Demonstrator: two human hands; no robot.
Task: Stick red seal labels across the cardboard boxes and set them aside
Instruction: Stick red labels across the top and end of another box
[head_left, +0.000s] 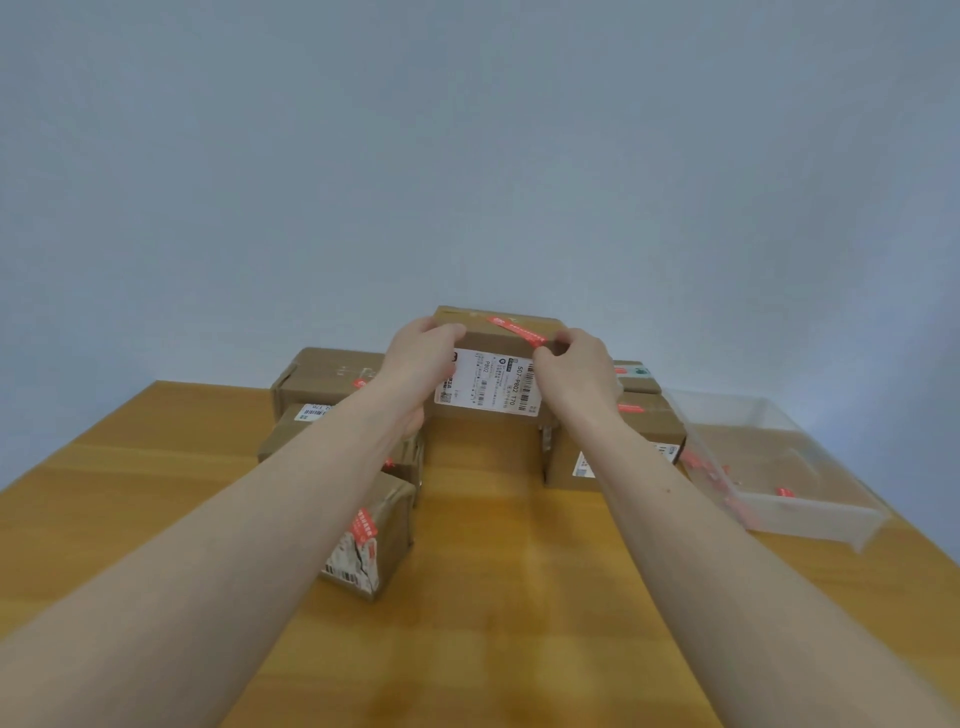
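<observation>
A brown cardboard box (493, 345) with a white shipping label on its near face stands at the middle back of the table. My left hand (423, 364) grips its left top corner, thumb on the top edge and fingers down the side. A red seal label (517, 328) lies slanted across the box top toward the near right edge. My right hand (576, 366) pinches the label's near end at that edge.
Several other boxes stand around it: stacked ones at the left (322, 382), a small torn one with a red label in front (371, 540), more at the right (623, 452). A clear plastic tray (810, 525) with red labels sits at the far right on the wooden table (519, 597).
</observation>
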